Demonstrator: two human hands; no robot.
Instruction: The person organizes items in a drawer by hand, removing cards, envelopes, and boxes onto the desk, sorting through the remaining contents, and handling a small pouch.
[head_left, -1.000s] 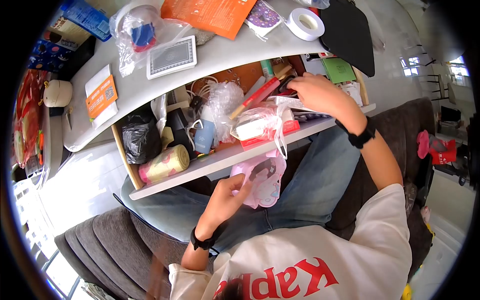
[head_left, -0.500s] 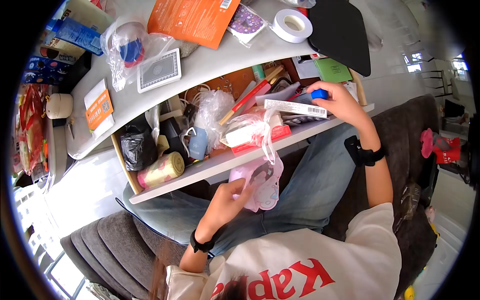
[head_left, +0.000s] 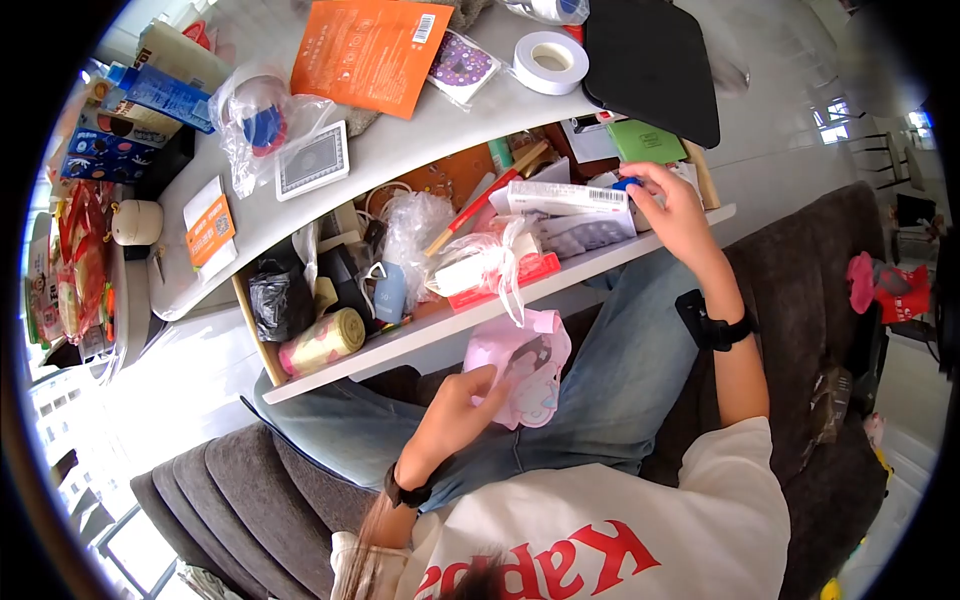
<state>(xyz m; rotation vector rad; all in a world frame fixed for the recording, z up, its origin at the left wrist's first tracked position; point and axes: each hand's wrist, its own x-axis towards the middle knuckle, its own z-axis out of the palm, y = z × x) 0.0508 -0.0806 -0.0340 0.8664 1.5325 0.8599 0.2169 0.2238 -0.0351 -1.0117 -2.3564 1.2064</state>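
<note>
My left hand (head_left: 455,415) is closed on the edge of a pink pouch (head_left: 535,350) with a cartoon print, held over my lap in front of the drawer. My right hand (head_left: 668,205) reaches into the right end of the open drawer (head_left: 500,305). Its thumb and fingers are closed about a small blue object (head_left: 626,184), partly hidden by the fingers. Just left of those fingers lies a long white box (head_left: 567,198) with a barcode, and below it a silvery blister pack (head_left: 590,236). A knotted clear plastic bag (head_left: 490,262) hangs over the drawer's front.
The drawer also holds a black bag (head_left: 280,302), a patterned yellow roll (head_left: 322,340), a blue tag (head_left: 390,292) and a green booklet (head_left: 648,142). On the desk lie a white tape roll (head_left: 522,62), an orange packet (head_left: 365,55) and a card deck (head_left: 312,160).
My right hand has lowered the blue object deeper among the drawer's contents. The white box has shifted and tilted, showing more of the blister pack. My left hand keeps hold of the pouch.
</note>
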